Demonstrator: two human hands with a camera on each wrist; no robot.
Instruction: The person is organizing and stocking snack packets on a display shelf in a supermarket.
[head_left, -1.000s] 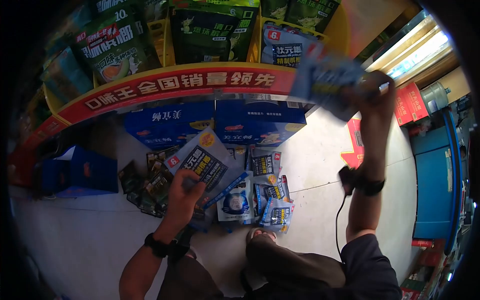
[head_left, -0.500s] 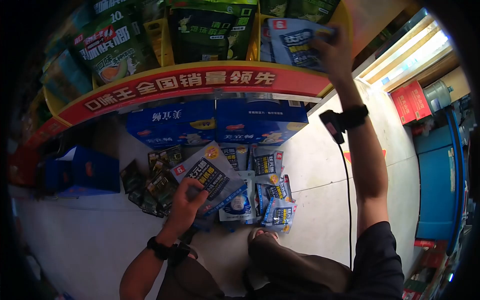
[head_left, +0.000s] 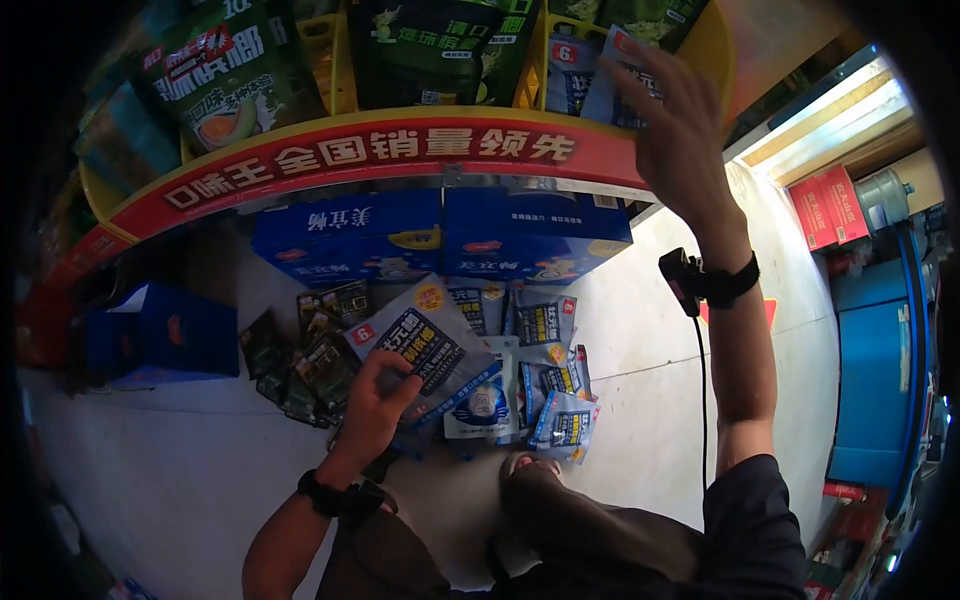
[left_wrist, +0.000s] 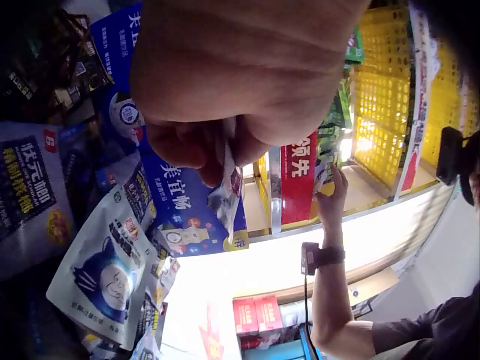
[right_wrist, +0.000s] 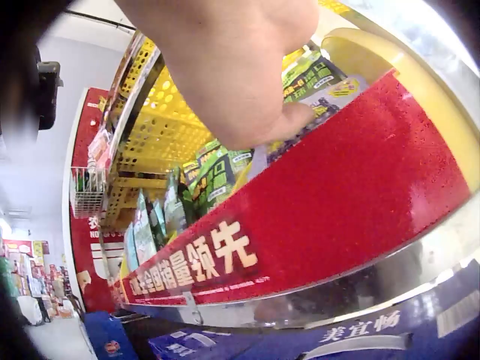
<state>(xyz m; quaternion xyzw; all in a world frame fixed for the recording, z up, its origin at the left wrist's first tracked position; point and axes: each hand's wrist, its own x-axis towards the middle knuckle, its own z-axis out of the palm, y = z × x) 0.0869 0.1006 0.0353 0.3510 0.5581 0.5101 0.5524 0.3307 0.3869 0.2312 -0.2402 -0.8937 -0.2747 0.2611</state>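
Observation:
In the head view my left hand (head_left: 378,405) pinches the lower-left edge of a grey snack pouch (head_left: 415,335) with a red "6" corner, above other pouches on the floor. The left wrist view shows its fingers curled at the crinkled pouch edge (left_wrist: 227,195). My right hand (head_left: 685,135) is up at the rack's right compartment, its fingers stretched over another grey pouch (head_left: 622,85) that stands there. In the right wrist view the thumb (right_wrist: 289,124) lies against that pouch, just behind the red front board (right_wrist: 337,180); the other fingertips are hidden.
Green pouches (head_left: 420,50) fill the neighbouring compartments. Two blue cartons (head_left: 345,240) stand under the rack, and an open blue box (head_left: 160,335) at the left. Dark packets (head_left: 320,375), a white pouch (head_left: 485,400) and several grey pouches (head_left: 565,425) lie on the floor.
My right hand has carried a grey pouch up and left into the rack's right compartment, and its fingers have straightened over it. The left hand keeps its pouch almost in place.

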